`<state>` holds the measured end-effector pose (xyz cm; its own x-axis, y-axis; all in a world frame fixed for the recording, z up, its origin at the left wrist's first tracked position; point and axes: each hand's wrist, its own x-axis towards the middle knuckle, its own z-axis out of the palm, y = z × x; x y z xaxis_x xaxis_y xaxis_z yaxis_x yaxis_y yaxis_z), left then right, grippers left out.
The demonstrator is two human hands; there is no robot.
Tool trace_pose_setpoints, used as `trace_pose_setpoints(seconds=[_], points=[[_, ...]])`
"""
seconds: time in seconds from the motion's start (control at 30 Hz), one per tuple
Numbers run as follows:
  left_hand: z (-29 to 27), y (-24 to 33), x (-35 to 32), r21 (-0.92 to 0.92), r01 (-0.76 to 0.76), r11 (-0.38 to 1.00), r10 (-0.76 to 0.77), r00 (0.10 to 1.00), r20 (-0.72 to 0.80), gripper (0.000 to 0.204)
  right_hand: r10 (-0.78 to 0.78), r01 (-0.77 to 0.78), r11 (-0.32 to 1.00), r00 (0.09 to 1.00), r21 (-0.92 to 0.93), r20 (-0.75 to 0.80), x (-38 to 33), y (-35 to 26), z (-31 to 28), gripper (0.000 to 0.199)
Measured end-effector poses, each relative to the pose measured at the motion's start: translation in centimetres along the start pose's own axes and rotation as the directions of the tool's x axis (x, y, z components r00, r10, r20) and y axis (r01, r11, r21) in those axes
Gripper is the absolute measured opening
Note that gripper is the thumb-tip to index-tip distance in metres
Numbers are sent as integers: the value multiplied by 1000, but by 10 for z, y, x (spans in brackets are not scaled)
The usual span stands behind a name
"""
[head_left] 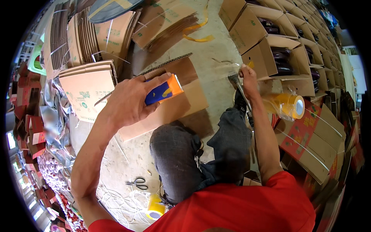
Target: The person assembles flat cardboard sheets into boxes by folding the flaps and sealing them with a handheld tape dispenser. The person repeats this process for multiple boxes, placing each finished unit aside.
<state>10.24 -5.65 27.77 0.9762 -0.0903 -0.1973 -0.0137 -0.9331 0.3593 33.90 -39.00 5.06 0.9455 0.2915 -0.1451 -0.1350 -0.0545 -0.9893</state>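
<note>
My left hand (133, 96) is closed around an orange and blue tape dispenser (164, 91), held above a brown cardboard box (193, 94) on the floor. The dispenser's pale toothed edge points right. Off to the right, my right hand (248, 77) is pinched shut near the carton row. A thin, shiny strip of clear tape (228, 63) trails left from its fingers. A roll of yellow tape (298, 107), partly in clear wrap, lies beside my right forearm. My knees are bent close to the box.
Open cartons (288, 58) holding dark purple eggplants fill the right side. Bundled flat cardboard (116, 33) stands at the far left. Scissors (138, 183), white strapping (119, 203) and another yellow tape roll (155, 208) lie near my left side. Strapped cartons (309, 135) sit at right.
</note>
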Motion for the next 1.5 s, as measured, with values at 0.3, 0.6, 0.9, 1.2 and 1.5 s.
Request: trace_pose_setpoints(seconds=[0.3, 0.6, 0.9, 1.2, 1.5], points=[[12, -32, -36, -316, -47, 947, -14, 982, -188, 80, 267, -339, 743, 941, 578, 209, -52, -63, 61, 28], [18, -31, -40, -191, -127, 973, 73, 960, -270, 76, 259, -618, 585, 756, 526, 601, -77, -65, 112, 33], [-4, -17, -39, -163, -166, 973, 127, 966, -225, 78, 82, -476, 753, 753, 454, 653, -87, -65, 116, 30], [-56, 18, -15, 8, -247, 969, 244, 950, -196, 75, 126, -486, 737, 781, 469, 612, -88, -62, 114, 27], [-98, -3, 10, 2, -392, 920, 365, 854, -371, 72, 128, -505, 702, 782, 501, 610, -82, -56, 112, 30]])
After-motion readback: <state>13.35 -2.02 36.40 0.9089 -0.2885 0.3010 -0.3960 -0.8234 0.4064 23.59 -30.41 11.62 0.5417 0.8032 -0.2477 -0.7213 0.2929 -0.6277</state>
